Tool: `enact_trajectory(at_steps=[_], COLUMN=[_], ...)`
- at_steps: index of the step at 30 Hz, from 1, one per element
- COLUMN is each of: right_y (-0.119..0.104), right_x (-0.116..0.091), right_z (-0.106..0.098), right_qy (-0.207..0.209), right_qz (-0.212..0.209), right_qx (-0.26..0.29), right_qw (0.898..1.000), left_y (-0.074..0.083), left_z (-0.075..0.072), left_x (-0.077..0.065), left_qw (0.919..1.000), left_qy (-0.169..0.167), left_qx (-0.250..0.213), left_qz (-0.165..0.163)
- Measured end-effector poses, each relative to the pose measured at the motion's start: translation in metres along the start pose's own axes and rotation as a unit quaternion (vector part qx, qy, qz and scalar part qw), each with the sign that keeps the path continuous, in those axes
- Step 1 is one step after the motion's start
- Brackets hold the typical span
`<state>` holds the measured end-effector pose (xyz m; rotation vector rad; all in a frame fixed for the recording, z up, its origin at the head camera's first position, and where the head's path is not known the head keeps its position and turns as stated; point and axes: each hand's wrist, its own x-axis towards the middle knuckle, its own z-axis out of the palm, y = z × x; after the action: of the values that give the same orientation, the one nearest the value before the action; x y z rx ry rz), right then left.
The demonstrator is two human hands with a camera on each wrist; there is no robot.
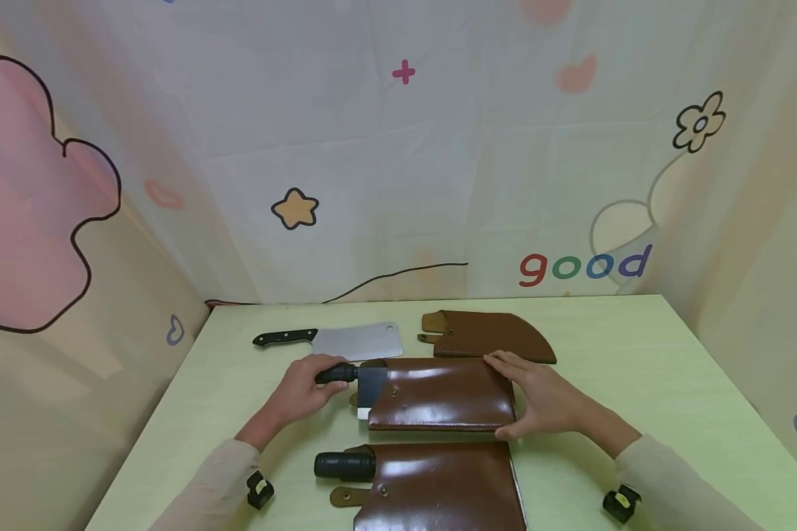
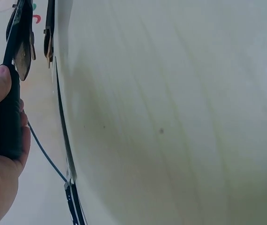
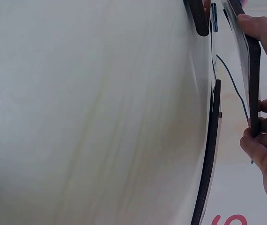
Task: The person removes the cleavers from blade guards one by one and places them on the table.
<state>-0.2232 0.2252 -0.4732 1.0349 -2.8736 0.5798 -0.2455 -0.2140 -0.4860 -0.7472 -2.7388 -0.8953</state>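
Observation:
My left hand (image 1: pixel 302 391) grips the black handle (image 1: pixel 335 373) of a cleaver (image 1: pixel 372 385). Most of its blade is inside a glossy brown leather sheath (image 1: pixel 448 394); a strip of metal by the handle shows at the sheath's left opening. In the left wrist view, fingers and thumb wrap that dark handle (image 2: pixel 8 117). On the sheath's right end, my right hand (image 1: pixel 547 394) holds on, thumb at the near corner and fingers at the far one. The right wrist view shows the sheath edge (image 3: pixel 254 84) spanned by thumb and fingers, raised off the table.
Nearest me lies a second brown sheath (image 1: pixel 445 487) with a black handle (image 1: pixel 344 466) sticking out left and a strap (image 1: pixel 349 497). Behind, a bare cleaver (image 1: pixel 359 341) lies at left and a brown sheath with a curved end (image 1: pixel 494 335) at right. Printed curtains enclose the pale table (image 1: pixel 637 369).

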Motion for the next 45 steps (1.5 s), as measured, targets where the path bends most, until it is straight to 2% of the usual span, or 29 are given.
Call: enact_trajectory(at_steps=[11,17,25,37,45], right_y=[0.004,0.007,0.012,0.016,0.016], right_x=[-0.003,-0.006,-0.011,-0.017,-0.021], right_z=[-0.001,-0.004,-0.004,-0.007,-0.012], right_qy=[0.009,0.015,0.025,0.041,0.042], right_qz=[-0.002,0.007,-0.002,-0.01,-0.006], right_qx=[-0.005,-0.007,-0.006,-0.011,-0.01], right_qw=[1.0,1.0,1.0,0.999,0.999], left_y=[-0.004,-0.009,-0.018,-0.024,-0.026], left_z=[-0.003,-0.007,-0.011,-0.026,-0.031], left_x=[-0.002,-0.005,-0.01,-0.015,-0.019], left_qw=[1.0,0.9999,0.9996,0.9995,0.9994], left_qy=[-0.003,0.007,0.01,0.001,0.004], left_qx=[-0.002,-0.01,-0.016,-0.022,-0.022], left_qz=[-0.005,-0.007,-0.022,-0.021,-0.025])
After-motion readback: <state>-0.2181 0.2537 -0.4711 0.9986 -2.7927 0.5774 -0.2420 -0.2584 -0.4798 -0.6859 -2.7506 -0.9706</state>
